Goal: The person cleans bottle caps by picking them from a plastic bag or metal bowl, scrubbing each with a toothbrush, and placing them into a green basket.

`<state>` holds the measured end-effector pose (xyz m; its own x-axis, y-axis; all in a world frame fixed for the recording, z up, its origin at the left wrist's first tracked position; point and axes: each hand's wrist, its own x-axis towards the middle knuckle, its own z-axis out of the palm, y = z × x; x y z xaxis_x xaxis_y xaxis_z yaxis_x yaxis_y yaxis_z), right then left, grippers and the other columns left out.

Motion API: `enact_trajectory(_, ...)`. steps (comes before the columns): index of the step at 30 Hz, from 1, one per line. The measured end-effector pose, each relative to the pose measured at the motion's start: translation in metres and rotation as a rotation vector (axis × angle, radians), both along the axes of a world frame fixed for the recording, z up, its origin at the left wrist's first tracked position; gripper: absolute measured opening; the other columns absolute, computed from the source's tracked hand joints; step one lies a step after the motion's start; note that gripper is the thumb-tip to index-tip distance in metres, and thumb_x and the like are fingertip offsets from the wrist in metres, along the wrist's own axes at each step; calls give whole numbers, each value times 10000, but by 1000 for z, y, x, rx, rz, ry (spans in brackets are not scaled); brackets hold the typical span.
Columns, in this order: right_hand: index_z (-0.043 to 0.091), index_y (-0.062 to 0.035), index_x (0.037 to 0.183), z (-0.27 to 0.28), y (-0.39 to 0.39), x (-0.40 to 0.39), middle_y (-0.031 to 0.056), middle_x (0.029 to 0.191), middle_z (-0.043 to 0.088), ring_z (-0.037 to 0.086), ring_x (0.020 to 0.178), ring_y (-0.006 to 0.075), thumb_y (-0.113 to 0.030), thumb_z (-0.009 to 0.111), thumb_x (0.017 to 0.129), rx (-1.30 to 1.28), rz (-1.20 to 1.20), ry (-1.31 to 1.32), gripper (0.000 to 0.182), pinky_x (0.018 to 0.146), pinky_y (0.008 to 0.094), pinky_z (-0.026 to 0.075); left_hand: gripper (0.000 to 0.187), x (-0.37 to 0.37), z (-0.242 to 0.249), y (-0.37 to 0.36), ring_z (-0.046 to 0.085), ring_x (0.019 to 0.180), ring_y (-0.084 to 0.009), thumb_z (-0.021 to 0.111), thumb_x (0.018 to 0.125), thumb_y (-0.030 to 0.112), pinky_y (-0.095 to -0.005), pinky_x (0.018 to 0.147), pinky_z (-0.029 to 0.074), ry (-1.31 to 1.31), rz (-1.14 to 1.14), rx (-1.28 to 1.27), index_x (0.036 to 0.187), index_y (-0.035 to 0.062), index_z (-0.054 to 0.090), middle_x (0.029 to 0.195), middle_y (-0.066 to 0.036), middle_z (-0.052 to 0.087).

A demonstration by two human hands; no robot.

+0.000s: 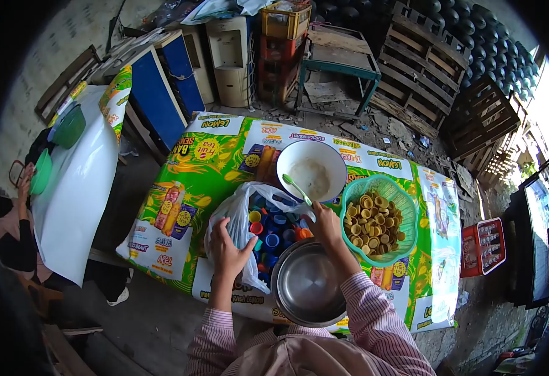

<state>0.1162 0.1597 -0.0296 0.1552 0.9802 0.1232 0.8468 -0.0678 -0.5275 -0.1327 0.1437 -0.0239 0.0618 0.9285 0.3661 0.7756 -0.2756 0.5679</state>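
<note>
A white plastic bag point(240, 210) lies open on the table, with blue, red, yellow and orange bottle caps point(272, 240) inside. My left hand point(229, 245), fingers spread, rests against the bag's left side. My right hand point(323, 224) holds a green-and-white brush point(296, 187) at the bag's right edge, its head over the rim of a white bowl point(312, 170) with cloudy liquid. Beneath my right wrist is a steel bowl point(309, 285) that looks empty. Right of that hand, a green basket point(412, 220) holds several brownish-yellow caps point(373, 219).
The table cover point(215, 147) is green and printed. At the far left, another person's hand point(26, 178) touches a green bowl point(41, 170) on a white-covered table point(77, 188). A red crate point(482, 246) stands right; a metal-framed table point(339, 62) and pallets point(420, 62) stand behind.
</note>
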Motion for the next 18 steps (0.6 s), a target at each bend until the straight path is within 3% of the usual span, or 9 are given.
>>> enact_trajectory(2, 547, -20, 896, 11, 9, -6, 177, 839, 607, 598, 760, 366, -172, 636, 744, -14, -16, -11, 233, 640, 446, 482, 779, 4, 1, 20, 414, 1129, -363, 726, 670, 391, -467, 927, 334, 7, -7, -66, 1240, 25, 340, 1213, -194, 425)
enact_trajectory(5, 530, -1, 828, 27, 12, -13, 213, 789, 594, 580, 739, 397, -110, 599, 761, 71, -36, 38, 145, 617, 450, 466, 847, 8, -14, 53, 368, 1188, -370, 722, 667, 371, -467, 958, 316, 41, -81, 54, 1302, 31, 277, 1277, -212, 377)
enact_trajectory(8, 506, 8, 803, 43, 12, -19, 209, 786, 580, 561, 726, 419, -54, 557, 768, 209, -8, 156, 88, 601, 456, 451, 901, 11, -11, 89, 337, 1217, -380, 711, 633, 250, -455, 1011, 279, -23, -267, -18, 1348, 36, 205, 1319, -219, 344)
enact_trajectory(11, 490, 25, 785, 51, 11, -26, 233, 755, 563, 549, 717, 431, -13, 559, 753, 214, 27, 330, 84, 590, 447, 438, 916, 16, 1, 125, 319, 1237, -374, 704, 626, 216, -447, 1033, 257, 67, -445, -171, 1360, 43, 184, 1341, -216, 325)
enact_trajectory(13, 484, 42, 775, 49, 12, -29, 255, 693, 539, 531, 671, 445, 18, 554, 743, 244, 87, 411, 81, 566, 414, 427, 871, 23, 0, 148, 364, 1223, -342, 707, 634, 216, -413, 1028, 286, 102, -495, -92, 1349, 52, 238, 1317, -213, 375)
enact_trajectory(15, 500, 40, 808, 52, 11, -34, 236, 659, 540, 545, 618, 407, -5, 546, 762, 200, 72, 530, 79, 560, 397, 425, 770, 32, -3, 166, 437, 1176, -314, 704, 657, 209, -381, 989, 348, -10, -635, -490, 1310, 48, 329, 1263, -202, 450)
enact_trajectory(16, 516, 32, 846, 52, 12, -36, 175, 665, 548, 532, 627, 279, -43, 532, 793, 155, 52, 572, 93, 583, 361, 422, 615, 35, -43, 186, 499, 1114, -313, 649, 724, 281, -359, 932, 407, 12, -752, -255, 1244, 40, 423, 1211, -186, 509)
enact_trajectory(17, 532, 24, 884, 52, 12, -38, 113, 671, 555, 519, 637, 150, -81, 518, 825, 107, 33, 612, 122, 605, 325, 420, 615, 42, -55, 194, 499, 1114, -313, 649, 724, 281, -359, 932, 407, 4, -751, -251, 1244, 40, 423, 1211, -186, 509)
enact_trajectory(18, 516, 18, 902, 47, 15, -37, 48, 675, 511, 444, 634, 108, -91, 505, 845, 105, 61, 605, 124, 581, 290, 396, 583, 49, -55, 199, 508, 1100, -324, 606, 752, 318, -364, 920, 414, -27, -768, -406, 1236, 42, 435, 1191, -189, 524)
